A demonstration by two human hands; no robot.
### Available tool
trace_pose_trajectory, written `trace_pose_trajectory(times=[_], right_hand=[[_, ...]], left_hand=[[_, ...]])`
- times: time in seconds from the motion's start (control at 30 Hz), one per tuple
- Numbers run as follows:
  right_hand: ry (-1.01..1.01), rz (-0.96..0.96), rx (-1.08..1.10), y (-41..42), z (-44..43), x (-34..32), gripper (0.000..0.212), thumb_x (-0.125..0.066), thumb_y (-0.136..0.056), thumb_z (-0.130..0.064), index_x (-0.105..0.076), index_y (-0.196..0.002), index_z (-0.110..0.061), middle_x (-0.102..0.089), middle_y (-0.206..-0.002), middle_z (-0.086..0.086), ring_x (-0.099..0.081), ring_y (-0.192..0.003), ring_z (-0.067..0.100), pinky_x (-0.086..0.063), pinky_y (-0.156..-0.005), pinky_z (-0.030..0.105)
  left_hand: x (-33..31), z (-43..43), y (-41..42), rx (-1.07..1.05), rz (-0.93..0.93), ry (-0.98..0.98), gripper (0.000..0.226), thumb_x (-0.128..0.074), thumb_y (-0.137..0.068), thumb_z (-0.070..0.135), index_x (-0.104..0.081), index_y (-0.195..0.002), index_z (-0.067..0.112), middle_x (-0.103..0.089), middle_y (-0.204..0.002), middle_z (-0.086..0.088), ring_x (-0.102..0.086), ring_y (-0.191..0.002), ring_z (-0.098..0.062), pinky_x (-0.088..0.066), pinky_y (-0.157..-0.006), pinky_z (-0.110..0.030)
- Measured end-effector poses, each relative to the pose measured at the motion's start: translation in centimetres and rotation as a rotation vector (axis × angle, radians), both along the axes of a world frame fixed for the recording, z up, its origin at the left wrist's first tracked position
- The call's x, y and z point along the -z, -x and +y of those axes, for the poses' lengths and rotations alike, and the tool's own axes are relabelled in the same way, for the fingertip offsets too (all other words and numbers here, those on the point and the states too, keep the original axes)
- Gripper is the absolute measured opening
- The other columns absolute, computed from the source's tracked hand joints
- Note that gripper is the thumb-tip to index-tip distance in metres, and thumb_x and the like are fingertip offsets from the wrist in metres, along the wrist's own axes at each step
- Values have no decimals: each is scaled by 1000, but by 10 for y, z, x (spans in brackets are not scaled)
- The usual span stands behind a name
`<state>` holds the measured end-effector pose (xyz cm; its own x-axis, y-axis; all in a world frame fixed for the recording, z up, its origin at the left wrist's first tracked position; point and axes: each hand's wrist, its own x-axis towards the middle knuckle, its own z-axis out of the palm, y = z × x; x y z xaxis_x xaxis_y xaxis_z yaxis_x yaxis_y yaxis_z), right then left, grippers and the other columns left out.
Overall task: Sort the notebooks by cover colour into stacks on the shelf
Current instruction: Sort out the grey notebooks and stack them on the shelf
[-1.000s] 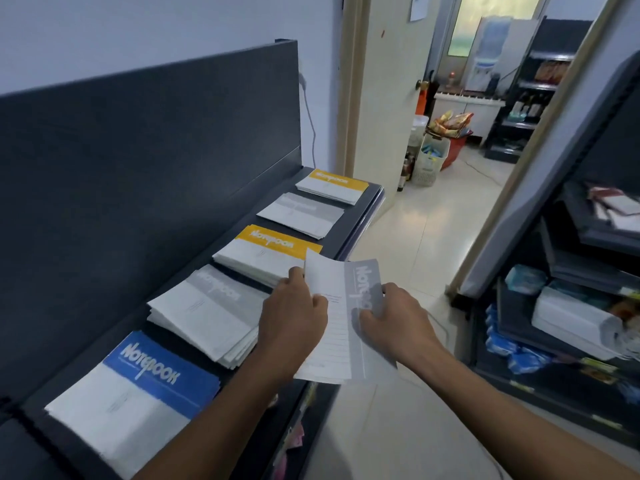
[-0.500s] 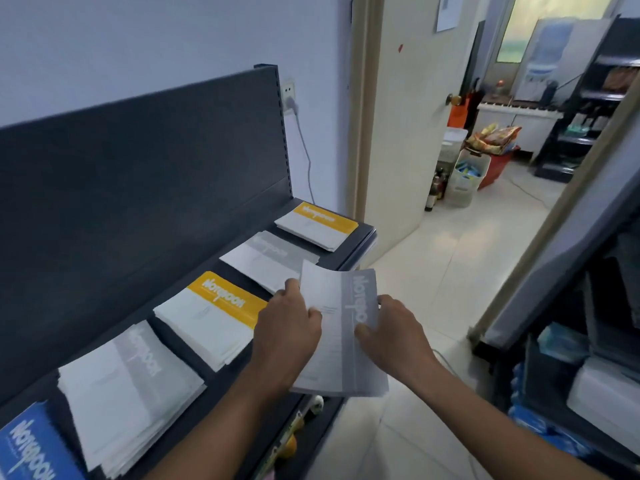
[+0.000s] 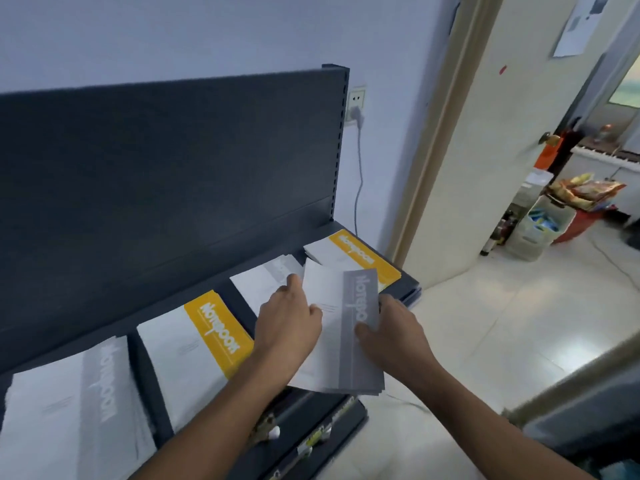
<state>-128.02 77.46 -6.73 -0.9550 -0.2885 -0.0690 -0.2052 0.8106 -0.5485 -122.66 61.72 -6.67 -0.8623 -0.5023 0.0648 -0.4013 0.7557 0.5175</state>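
Both hands hold a small bundle of grey-banded notebooks (image 3: 349, 341) above the front edge of the dark shelf (image 3: 408, 285). My left hand (image 3: 287, 323) grips the bundle's left side and my right hand (image 3: 388, 327) grips its right side. On the shelf lie a grey-banded stack (image 3: 72, 403) at the left, a yellow-banded stack (image 3: 204, 344), a grey-banded stack (image 3: 263, 282) partly hidden behind my left hand, and a yellow-banded stack (image 3: 349, 254) at the far right end.
The shelf's tall dark back panel (image 3: 166, 174) rises behind the stacks. A wall socket with a plugged cable (image 3: 356, 109) is beside it. A lower shelf (image 3: 311, 438) with small goods juts out below. A doorway with bins and baskets (image 3: 540, 223) opens at the right.
The view has swung left and up along the shelf, and the blue notebook stack has left the frame. Both hands have carried the grey bundle rightward, over the far grey stack.
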Motion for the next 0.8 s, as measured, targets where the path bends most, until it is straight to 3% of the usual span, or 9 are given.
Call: trace_pose_trajectory(times=[0.17,0.3,0.43,0.6,0.8], right_hand=[[3,-28,-79,52,-20,-3,35,-56,-90,-34,-53,-121,-17,-58,-117,1,-58,-104,26,-51,-84,38],[-11,11,-193,83,-45,-3,31,-56,-90,-30,-54,-117,-15,-59,-113,1,-56,-98,23,-45,-75,34],[-33,15,-306,109,-67,4,31,-57,-90,-26,-54,-118,-12,-59,-110,2,-56,-94,22,-49,-76,36],[-24,-48,-449,137,-89,16,32,-56,-84,-22,-58,-116,-19,-63,-94,-2,-62,-81,19,-41,-55,28],[-80,-61,-605,152,-108,30,24,-59,-80,-22,-60,-103,-21,-57,-95,-3,-59,-78,17,-45,-57,28]], left_hand=[[-2,-12,31,-103,25,-22,32,-49,-95,27,-41,-124,18,-62,-101,-4,-56,-87,-25,-47,-65,-37],[2,-27,43,-214,32,-63,34,-50,-92,28,-43,-124,19,-63,-97,-2,-61,-85,-25,-50,-63,-37],[8,-39,52,-347,44,-68,34,-54,-92,25,-48,-125,17,-59,-108,-3,-60,-88,-23,-40,-63,-30],[24,-46,60,-483,8,-73,35,-60,-91,26,-52,-124,18,-59,-110,-3,-59,-90,-22,-43,-67,-29],[40,-47,57,-615,-61,-77,29,-63,-90,26,-55,-115,15,-66,-101,-2,-65,-90,-23,-52,-69,-33]])
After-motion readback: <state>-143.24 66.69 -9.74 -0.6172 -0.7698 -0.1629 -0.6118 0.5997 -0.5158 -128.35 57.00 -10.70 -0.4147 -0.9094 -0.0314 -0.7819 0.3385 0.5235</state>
